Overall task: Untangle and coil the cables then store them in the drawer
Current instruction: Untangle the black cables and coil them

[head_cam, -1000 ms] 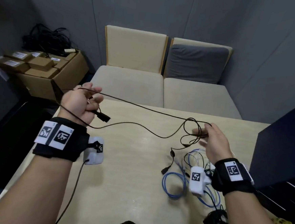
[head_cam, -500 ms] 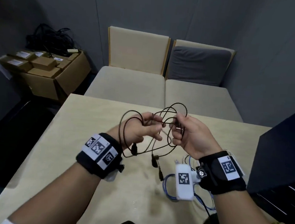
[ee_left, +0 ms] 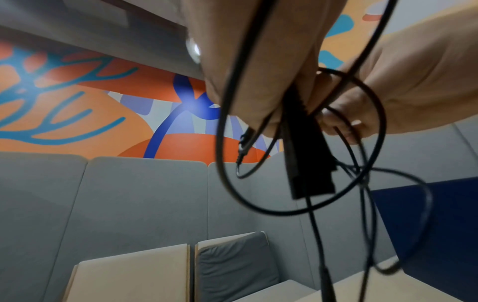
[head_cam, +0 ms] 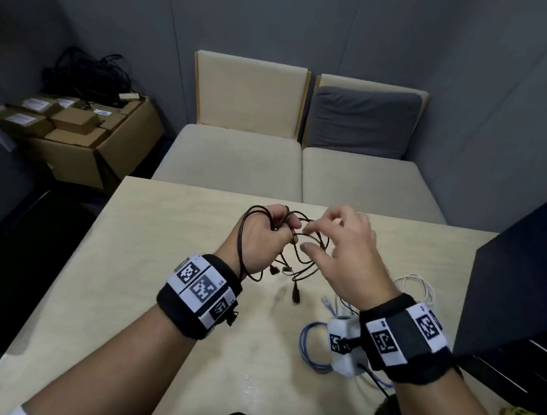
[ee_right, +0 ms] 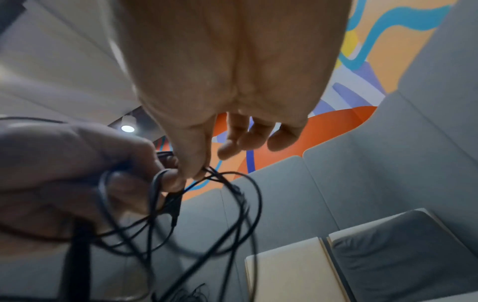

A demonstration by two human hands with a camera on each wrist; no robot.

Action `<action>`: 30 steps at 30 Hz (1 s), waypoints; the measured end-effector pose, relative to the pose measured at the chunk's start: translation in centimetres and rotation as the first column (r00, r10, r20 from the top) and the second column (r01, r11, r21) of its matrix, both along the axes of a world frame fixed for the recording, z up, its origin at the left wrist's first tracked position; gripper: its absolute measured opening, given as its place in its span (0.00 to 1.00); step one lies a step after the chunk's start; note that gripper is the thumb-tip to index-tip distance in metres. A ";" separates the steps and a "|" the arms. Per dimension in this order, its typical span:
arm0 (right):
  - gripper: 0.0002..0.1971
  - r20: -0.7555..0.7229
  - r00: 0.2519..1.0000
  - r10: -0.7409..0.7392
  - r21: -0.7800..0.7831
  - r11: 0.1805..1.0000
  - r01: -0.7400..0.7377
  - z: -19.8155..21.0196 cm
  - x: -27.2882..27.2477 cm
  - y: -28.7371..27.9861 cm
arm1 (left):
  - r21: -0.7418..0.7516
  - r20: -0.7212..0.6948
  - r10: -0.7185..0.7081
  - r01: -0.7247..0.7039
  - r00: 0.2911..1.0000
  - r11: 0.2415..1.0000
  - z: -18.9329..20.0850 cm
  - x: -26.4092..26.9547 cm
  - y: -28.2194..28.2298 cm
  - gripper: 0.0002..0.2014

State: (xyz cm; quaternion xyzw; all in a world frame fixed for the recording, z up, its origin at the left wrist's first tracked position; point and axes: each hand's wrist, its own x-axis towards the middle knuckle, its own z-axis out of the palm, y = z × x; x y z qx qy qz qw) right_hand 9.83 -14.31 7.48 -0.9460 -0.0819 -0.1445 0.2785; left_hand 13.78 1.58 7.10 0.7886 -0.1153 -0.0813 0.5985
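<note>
Coiling underway: left hand (head_cam: 263,239) clutches looped black cable (head_cam: 307,262); right hand (head_cam: 343,255) pinches one strand. Blue cable (head_cam: 312,344), white cable (head_cam: 418,286) uncoiled on table (head_cam: 129,278); nothing stored.

Pale wooden table (head_cam: 150,263) carrying blue cable (head_cam: 312,344), white cable (head_cam: 421,284).

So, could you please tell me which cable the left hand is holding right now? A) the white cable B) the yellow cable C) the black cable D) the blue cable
C: the left hand has its fingers curled round loops of the black cable, while the blue cable lies on the table.
</note>
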 end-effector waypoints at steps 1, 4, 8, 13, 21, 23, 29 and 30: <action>0.06 -0.029 0.999 0.024 -0.049 0.998 -0.025 -0.2 0.1 0.1 | 0.022 0.010 -0.017 0.017 1.000 1.000 0.0 -0.1 0.0 0.10; 0.04 -0.073 0.995 0.063 0.071 0.996 -0.057 0.2 0.8 -0.4 | 0.073 0.027 -0.029 0.027 0.999 0.997 0.1 -0.1 0.2 0.09; 0.14 -0.099 0.994 -0.035 0.950 0.293 0.105 3.1 0.7 -2.6 | 0.205 0.047 0.067 -0.076 0.997 0.976 -0.9 0.5 1.9 0.11; 0.12 -0.108 0.956 -0.272 0.948 -0.317 0.017 5.0 0.7 -7.5 | 0.310 -0.001 0.198 -0.188 0.980 0.932 -2.6 1.2 4.3 0.12; 0.08 -0.504 0.769 -0.394 0.209 0.808 0.551 -3.1 1.8 -6.5 | 0.250 -0.012 0.089 -0.083 0.996 0.965 1.6 1.1 5.6 0.15; 0.08 -0.410 0.872 -0.266 0.256 0.884 0.390 -2.6 1.5 -4.0 | 0.241 0.050 0.069 -0.079 0.996 0.967 2.9 0.8 5.6 0.14; 0.34 -0.346 0.879 0.328 0.430 0.888 -0.162 -0.6 2.3 3.8 | 0.006 0.157 -0.049 0.049 0.986 0.999 6.4 0.3 4.9 0.13; 0.32 -0.408 0.852 0.329 0.396 0.904 -0.160 -0.8 2.7 3.9 | -0.134 0.150 -0.009 0.029 0.989 0.991 7.0 0.4 5.1 0.13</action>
